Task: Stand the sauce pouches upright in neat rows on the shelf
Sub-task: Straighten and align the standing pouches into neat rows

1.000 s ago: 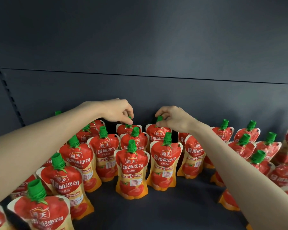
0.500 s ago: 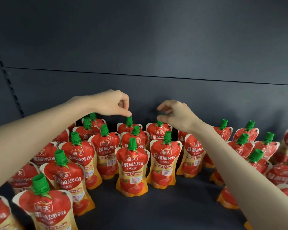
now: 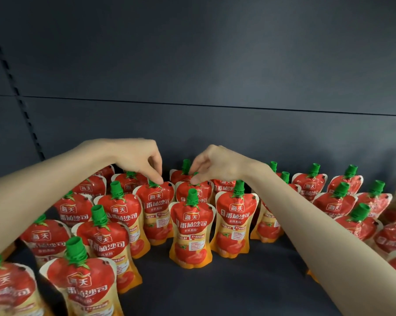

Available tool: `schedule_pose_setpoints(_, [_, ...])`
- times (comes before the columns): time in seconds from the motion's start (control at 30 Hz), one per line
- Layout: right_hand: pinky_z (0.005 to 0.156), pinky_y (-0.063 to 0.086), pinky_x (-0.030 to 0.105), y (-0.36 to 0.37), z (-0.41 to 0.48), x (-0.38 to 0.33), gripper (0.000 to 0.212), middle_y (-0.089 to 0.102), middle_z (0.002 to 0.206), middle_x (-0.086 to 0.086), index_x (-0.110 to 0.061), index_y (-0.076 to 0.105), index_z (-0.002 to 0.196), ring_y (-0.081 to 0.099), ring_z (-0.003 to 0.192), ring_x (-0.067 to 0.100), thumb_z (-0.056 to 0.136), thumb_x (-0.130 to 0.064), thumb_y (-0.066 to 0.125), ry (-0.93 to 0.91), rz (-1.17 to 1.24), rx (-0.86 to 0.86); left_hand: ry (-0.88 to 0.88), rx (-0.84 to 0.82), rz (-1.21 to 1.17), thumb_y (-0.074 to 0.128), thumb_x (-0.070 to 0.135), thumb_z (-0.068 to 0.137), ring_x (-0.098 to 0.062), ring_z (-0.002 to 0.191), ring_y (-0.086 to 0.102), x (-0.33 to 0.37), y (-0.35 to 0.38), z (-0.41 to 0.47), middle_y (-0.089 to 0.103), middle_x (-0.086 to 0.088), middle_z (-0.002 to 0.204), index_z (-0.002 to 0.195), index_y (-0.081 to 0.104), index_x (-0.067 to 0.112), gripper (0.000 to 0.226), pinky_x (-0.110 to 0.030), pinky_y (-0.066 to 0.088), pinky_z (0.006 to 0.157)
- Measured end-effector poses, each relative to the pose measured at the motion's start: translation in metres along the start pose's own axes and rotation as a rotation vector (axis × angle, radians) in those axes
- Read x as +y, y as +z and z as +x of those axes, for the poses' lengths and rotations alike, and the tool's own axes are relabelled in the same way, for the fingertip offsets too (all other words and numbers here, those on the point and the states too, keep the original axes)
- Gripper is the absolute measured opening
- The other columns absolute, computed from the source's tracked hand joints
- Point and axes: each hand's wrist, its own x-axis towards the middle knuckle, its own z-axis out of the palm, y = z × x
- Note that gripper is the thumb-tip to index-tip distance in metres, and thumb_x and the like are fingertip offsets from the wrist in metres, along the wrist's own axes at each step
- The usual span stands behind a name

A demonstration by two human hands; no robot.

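The left hand [image 3: 140, 160] pinches the cap of the pouch [image 3: 157, 201] directly below it, and the right hand [image 3: 217, 167] pinches the cap of the neighbouring pouch [image 3: 205, 193] under its fingertips.

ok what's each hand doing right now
Left hand: pinching the top of a sauce pouch.
Right hand: pinching the top of the neighbouring pouch.

A red foil sauce pouch with green cap [image 3: 192, 229] stands foremost on the dark metal shelf [image 3: 238, 293]. Directly behind it, the right hand [image 3: 215, 166] pinches a second pouch [image 3: 193, 193] by its cap. Behind and left of it, the left hand [image 3: 142, 160] pinches a third pouch [image 3: 157, 206]. Further pouches [image 3: 236, 222] stand to both sides of it.
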Motion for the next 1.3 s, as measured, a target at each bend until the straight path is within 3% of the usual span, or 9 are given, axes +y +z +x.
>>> schedule_pose_setpoints(0.27, [0.088,0.049,0.019,-0.01,-0.012,0.015,0.015,0.074,0.091,-0.002,-0.016,0.073,0.097,0.067,0.087,0.005,0.082,-0.019,0.07,0.016,-0.021,0.077,0.058,0.036,0.04,0.071,0.036,0.078,-0.003,0.068,0.067,0.012,0.004,0.008,0.073,0.011,0.073,0.081,0.076,0.02,0.017,-0.018,0.052,0.067])
schedule_pose_setpoints(0.4, [0.087,0.05,0.016,-0.018,-0.02,0.023,0.015,0.074,0.092,-0.002,-0.014,0.074,0.096,0.067,0.086,0.002,0.082,-0.017,0.071,0.05,-0.025,0.086,0.081,0.069,-0.016,0.07,0.027,0.081,-0.008,0.064,0.069,0.021,0.006,0.019,0.073,0.004,0.072,0.084,0.074,0.013,0.014,-0.023,0.056,0.063])
schedule_pose_setpoints(0.53, [0.072,0.046,0.003,-0.023,-0.027,0.03,0.012,0.069,0.078,-0.017,-0.014,0.074,0.094,0.063,0.073,-0.01,0.082,-0.016,0.07,0.063,-0.032,0.104,0.108,0.073,-0.072,0.07,0.021,0.082,-0.01,0.067,0.07,0.03,0.009,0.028,0.073,0.001,0.074,0.085,0.074,0.01,0.012,-0.026,0.059,0.066])
schedule_pose_setpoints(0.8, [0.088,0.048,0.019,-0.025,-0.033,0.044,0.013,0.072,0.089,-0.009,-0.019,0.074,0.094,0.065,0.088,0.001,0.081,-0.021,0.071,0.109,0.011,0.107,0.163,0.081,-0.115,0.071,0.022,0.08,-0.01,0.071,0.07,0.039,0.013,0.035,0.073,0.001,0.079,0.089,0.073,0.013,0.013,-0.023,0.057,0.069])
schedule_pose_setpoints(0.97, [0.092,0.05,0.027,-0.02,-0.033,0.05,0.017,0.072,0.097,-0.006,-0.02,0.072,0.098,0.065,0.093,0.006,0.084,-0.027,0.067,0.14,0.111,0.074,0.101,-0.068,-0.374,0.069,0.015,0.082,-0.009,0.081,0.071,0.03,0.01,0.028,0.074,0.001,0.086,0.098,0.071,0.01,0.017,-0.021,0.056,0.072])
schedule_pose_setpoints(1.07, [0.093,0.052,0.033,-0.019,-0.034,0.053,0.022,0.072,0.103,0.0,-0.015,0.071,0.105,0.066,0.097,0.013,0.087,-0.026,0.064,0.142,0.143,0.06,0.066,-0.1,-0.374,0.065,0.017,0.085,-0.005,0.087,0.069,0.023,0.007,0.024,0.074,0.008,0.088,0.102,0.07,0.014,0.018,-0.024,0.056,0.079])
schedule_pose_setpoints(1.3, [0.091,0.054,0.032,-0.02,-0.035,0.056,0.019,0.072,0.099,-0.003,-0.017,0.072,0.103,0.067,0.093,0.009,0.086,-0.024,0.065,0.114,0.115,0.107,0.078,-0.013,-0.405,0.061,0.011,0.088,-0.014,0.083,0.071,0.028,0.013,0.028,0.074,-0.001,0.089,0.097,0.07,0.009,0.013,-0.027,0.058,0.076])
